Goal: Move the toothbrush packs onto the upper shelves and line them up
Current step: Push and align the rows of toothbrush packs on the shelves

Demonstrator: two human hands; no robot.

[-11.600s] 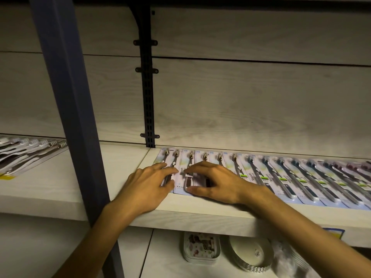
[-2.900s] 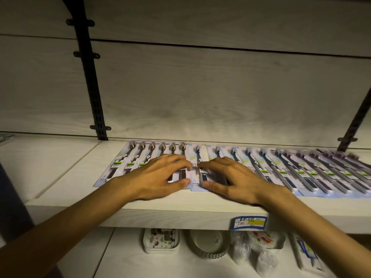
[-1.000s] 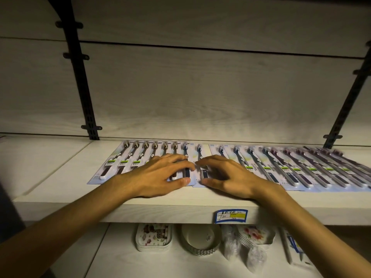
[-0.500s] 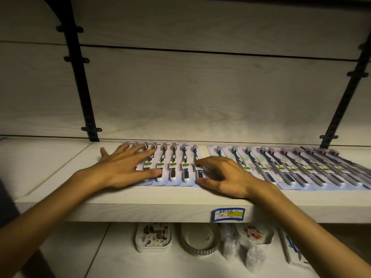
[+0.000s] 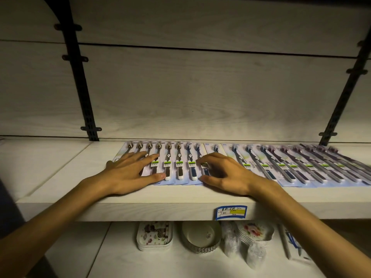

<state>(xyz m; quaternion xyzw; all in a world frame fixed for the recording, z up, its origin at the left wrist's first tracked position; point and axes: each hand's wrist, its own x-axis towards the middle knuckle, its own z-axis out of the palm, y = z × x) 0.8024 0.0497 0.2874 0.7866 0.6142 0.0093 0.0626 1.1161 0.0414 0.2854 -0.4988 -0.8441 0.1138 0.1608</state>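
Two hands lie flat on a row of packs on a shelf.
The left hand (image 5: 130, 173) rests with straight, spread fingers on the packs (image 5: 178, 167) at the left end of the row. The right hand (image 5: 224, 175) presses down on packs in the middle, its fingers a bit bent, holding nothing. The packs lie side by side along the shelf (image 5: 60, 177). A tag (image 5: 231, 212) sticks to its front edge. Dishes (image 5: 198, 237) sit below.
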